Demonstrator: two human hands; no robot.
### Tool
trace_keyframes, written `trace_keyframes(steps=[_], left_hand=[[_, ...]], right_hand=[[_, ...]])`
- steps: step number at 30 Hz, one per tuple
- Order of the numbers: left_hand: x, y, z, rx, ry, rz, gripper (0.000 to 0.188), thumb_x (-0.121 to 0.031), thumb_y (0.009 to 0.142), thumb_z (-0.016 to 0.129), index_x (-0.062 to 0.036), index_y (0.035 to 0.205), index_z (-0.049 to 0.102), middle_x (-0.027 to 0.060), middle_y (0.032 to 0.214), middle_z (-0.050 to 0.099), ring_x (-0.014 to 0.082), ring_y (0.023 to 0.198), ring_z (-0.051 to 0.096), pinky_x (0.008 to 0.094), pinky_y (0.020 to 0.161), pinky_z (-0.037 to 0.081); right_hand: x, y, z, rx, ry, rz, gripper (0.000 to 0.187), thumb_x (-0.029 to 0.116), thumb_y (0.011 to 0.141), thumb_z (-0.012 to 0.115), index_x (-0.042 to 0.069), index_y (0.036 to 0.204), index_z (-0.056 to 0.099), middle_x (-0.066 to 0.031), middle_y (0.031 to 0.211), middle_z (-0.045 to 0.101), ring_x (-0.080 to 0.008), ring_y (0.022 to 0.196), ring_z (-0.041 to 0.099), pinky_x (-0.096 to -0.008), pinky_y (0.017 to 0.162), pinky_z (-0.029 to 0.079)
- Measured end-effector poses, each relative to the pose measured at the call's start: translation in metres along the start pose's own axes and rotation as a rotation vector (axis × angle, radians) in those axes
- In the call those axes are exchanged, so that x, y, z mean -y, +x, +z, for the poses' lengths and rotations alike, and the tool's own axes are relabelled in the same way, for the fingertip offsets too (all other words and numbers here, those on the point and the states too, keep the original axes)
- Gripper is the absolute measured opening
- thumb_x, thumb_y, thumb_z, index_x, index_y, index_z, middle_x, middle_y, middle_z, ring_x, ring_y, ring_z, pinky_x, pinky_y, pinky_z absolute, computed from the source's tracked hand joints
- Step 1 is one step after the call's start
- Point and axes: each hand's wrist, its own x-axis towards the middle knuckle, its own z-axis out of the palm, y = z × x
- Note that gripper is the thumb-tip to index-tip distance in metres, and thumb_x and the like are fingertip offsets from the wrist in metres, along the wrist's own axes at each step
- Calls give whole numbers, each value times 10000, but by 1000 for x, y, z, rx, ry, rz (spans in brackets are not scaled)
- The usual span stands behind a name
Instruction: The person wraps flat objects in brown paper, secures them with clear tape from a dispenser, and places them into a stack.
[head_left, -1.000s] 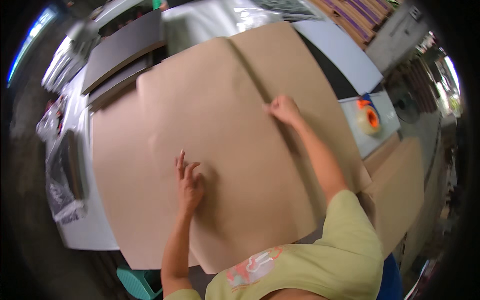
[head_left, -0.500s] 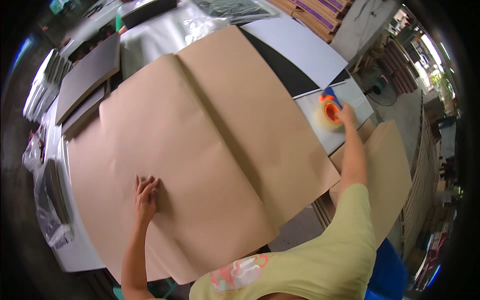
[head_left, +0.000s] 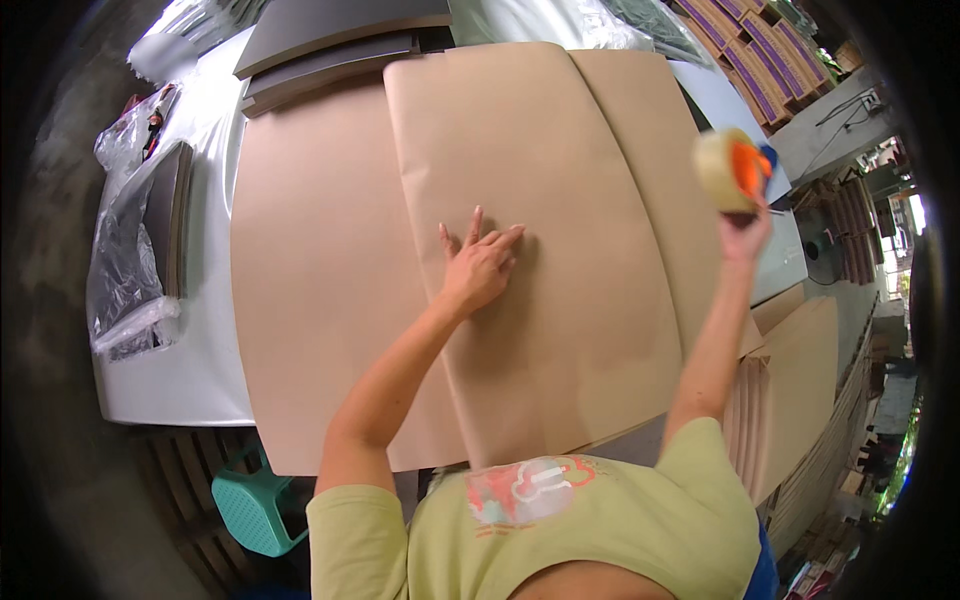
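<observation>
Head view: the left hand (head_left: 482,268) lies flat, fingers spread, pinning the folded brown wrapping paper (head_left: 520,250) mid-tabletop so its flap stays down; the right hand (head_left: 742,232) grips a tape dispenser (head_left: 732,168) raised above the table's right edge.

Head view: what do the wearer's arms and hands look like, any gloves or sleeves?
Both hands bare: left hand, right hand, no gloves, rings or watch visible. Forearms uncovered. Short sleeves of a yellow-green T-shirt end near the shoulders; the shirt carries a pale red-and-white print.
</observation>
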Motion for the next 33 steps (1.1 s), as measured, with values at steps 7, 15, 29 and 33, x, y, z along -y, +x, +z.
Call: trace_keyframes(steps=[7, 15, 29, 33], left_hand=[[2, 4, -3, -4, -35, 58, 501, -241, 830, 576, -282, 1311, 440, -25, 1157, 557, 288, 1374, 164, 740, 965, -35], [13, 13, -32, -326, -297, 140, 498, -213, 753, 658, -136, 1229, 533, 107, 1140, 596, 305, 1287, 354, 560, 1053, 187], [-56, 121, -200, 163, -350, 78, 403, -334, 860, 611, 6, 1075, 635, 142, 1022, 647, 193, 970, 581, 315, 844, 446], [-61, 133, -203, 93, -319, -3, 239, -177, 814, 653, 3, 970, 678, 92, 820, 681, 101, 693, 596, 260, 668, 482]], right_hand=[[-230, -62, 158, -2, -521, -780, 850, 117, 761, 692, 13, 1402, 144, -168, 1393, 242, -256, 1272, 294, -399, 1053, 247], [-286, -58, 126, -33, -638, -1007, 753, 93, 729, 704, 43, 1331, 254, -193, 1222, 381, -332, 1069, 433, -439, 888, 400], [-289, -64, 131, 236, -806, -1118, 638, 114, 641, 776, 210, 1176, 442, -205, 1154, 412, -354, 993, 467, -410, 745, 473], [-282, -66, 133, 255, -866, -1128, 617, 115, 644, 767, 195, 1184, 479, -201, 1123, 423, -339, 974, 463, -388, 731, 473]])
